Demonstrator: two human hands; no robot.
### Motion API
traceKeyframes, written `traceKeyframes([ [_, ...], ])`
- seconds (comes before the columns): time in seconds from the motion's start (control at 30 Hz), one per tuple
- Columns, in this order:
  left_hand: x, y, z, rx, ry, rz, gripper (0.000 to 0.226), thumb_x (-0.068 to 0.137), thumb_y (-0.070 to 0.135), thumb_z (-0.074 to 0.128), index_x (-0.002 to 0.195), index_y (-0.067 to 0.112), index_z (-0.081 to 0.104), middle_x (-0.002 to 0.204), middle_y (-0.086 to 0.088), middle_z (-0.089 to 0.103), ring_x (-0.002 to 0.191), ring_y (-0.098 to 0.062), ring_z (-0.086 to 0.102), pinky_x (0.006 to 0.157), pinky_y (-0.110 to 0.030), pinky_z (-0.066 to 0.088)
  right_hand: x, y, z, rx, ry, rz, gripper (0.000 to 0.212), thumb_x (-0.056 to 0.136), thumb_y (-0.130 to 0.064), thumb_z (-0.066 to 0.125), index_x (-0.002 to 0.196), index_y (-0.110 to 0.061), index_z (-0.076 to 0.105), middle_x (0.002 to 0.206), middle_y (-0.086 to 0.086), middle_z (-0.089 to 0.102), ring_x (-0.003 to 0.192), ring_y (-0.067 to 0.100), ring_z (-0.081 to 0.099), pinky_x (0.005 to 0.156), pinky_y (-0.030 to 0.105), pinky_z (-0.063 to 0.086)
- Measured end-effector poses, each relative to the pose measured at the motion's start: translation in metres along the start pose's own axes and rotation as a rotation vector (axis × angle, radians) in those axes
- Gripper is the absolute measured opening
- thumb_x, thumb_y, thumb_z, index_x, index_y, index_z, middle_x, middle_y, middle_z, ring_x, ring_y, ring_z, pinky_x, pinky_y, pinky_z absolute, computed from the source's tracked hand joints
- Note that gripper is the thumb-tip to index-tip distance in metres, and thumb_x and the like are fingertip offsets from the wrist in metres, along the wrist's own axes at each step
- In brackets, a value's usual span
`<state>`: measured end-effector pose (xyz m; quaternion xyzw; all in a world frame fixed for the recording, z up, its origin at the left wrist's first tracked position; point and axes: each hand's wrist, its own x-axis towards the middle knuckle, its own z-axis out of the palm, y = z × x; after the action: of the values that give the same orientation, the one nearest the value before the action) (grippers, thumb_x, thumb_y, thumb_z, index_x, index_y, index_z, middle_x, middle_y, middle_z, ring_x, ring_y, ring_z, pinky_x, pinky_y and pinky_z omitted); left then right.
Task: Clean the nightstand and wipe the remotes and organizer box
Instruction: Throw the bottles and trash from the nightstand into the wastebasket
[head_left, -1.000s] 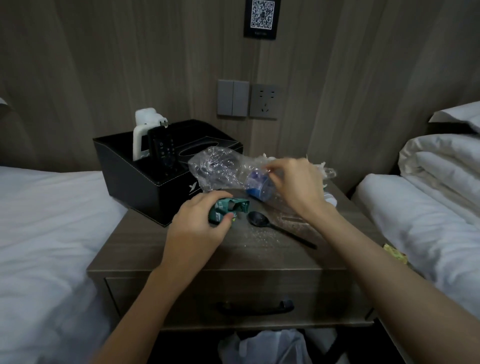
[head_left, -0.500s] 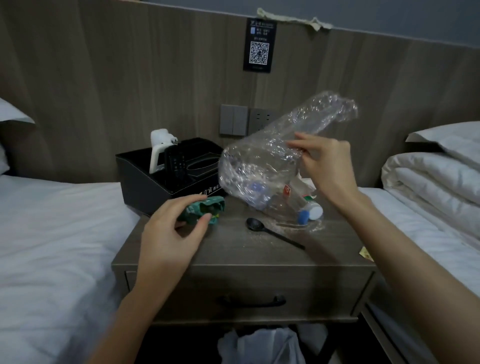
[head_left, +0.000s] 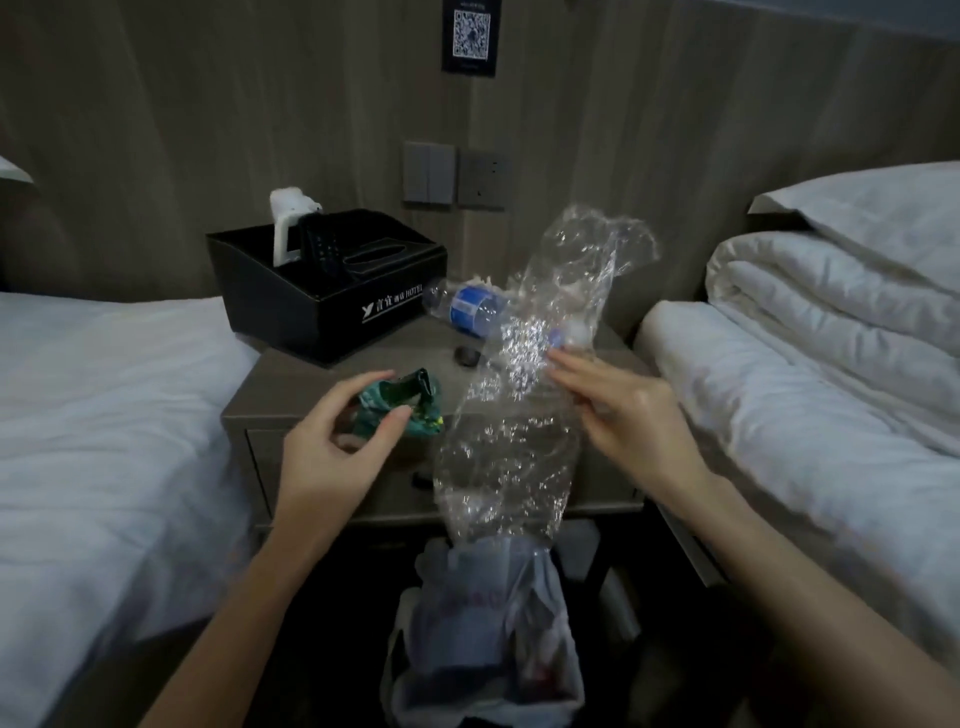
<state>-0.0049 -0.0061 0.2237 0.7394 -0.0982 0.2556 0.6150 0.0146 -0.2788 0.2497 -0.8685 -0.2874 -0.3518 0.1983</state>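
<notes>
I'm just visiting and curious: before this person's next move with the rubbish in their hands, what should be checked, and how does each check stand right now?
1. Left hand grips the crumpled green wrapper: ok.
2. Right hand holding the clear crinkled plastic bag: cannot tell, blurred.
3. White-lined waste bin sits under the bag's lower end: ok.
4. Room left in the bin: cannot tell.
5. Grey wooden nightstand free of litter: not ok; a blue-labelled clear plastic bottle and a black spoon lie on it.

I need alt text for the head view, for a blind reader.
A person's left hand pinches a green wrapper and the right hand touches a clear plastic bag over a lined trash bin, before a nightstand bearing a black organizer box.
</notes>
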Motion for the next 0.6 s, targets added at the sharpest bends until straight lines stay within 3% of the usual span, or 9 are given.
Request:
traceKeyframes([
  [0.1, -0.015, -0.008, -0.002, 0.012, -0.038, -0.022, 0.029, 0.083, 0.017, 0.073, 0.099, 0.04, 0.067, 0.096, 0.014, 0.071, 0.083, -0.007, 0.066, 0.063, -0.019, 0.054, -0.034, -0.006, 0.012, 0.021, -0.151, 0.005, 0.058, 0.075, 0.015, 0.057, 0.128, -0.009, 0.062, 0.137, 0.0, 0.056, 0.128, 0.012, 0.052, 0.11, 0.029, 0.039],
  [0.17, -0.024, -0.018, 0.0, 0.033, -0.088, -0.073, 0.028, 0.082, 0.016, 0.075, 0.096, 0.039, 0.068, 0.091, 0.02, 0.072, 0.087, -0.001, 0.068, 0.073, -0.018, 0.055, -0.053, -0.01, 0.019, 0.047, -0.278, 0.036, 0.063, 0.076, 0.014, 0.052, 0.133, -0.011, 0.058, 0.143, -0.003, 0.05, 0.135, 0.011, 0.044, 0.113, 0.03, 0.035],
  [0.33, -0.043, -0.054, 0.011, 0.302, -0.296, -0.148, 0.027, 0.079, 0.026, 0.077, 0.094, 0.044, 0.063, 0.093, 0.022, 0.069, 0.09, 0.002, 0.064, 0.085, -0.022, 0.052, -0.085, -0.016, 0.037, 0.082, -0.486, 0.119, 0.057, 0.086, -0.014, 0.041, 0.143, -0.015, 0.046, 0.15, -0.011, 0.036, 0.142, -0.002, 0.022, 0.117, 0.019, 0.021],
  [0.47, -0.056, -0.078, 0.031, 0.471, -0.549, -0.245, 0.027, 0.083, 0.036, 0.071, 0.11, 0.034, 0.064, 0.106, 0.013, 0.067, 0.102, -0.008, 0.063, 0.088, -0.028, 0.051, -0.112, -0.005, 0.066, 0.064, -0.561, 0.041, 0.056, 0.086, 0.007, 0.053, 0.139, -0.013, 0.052, 0.146, -0.003, 0.046, 0.137, 0.004, 0.034, 0.114, 0.021, 0.029],
  [0.6, -0.069, -0.1, 0.055, 0.632, -0.706, -0.363, 0.037, 0.087, 0.041, 0.065, 0.122, 0.029, 0.059, 0.119, 0.008, 0.064, 0.11, -0.013, 0.06, 0.089, -0.028, 0.049, -0.135, 0.004, 0.096, 0.082, -0.638, 0.028, 0.059, 0.083, 0.013, 0.056, 0.136, -0.012, 0.054, 0.143, 0.001, 0.051, 0.136, 0.015, 0.043, 0.112, 0.025, 0.033],
])
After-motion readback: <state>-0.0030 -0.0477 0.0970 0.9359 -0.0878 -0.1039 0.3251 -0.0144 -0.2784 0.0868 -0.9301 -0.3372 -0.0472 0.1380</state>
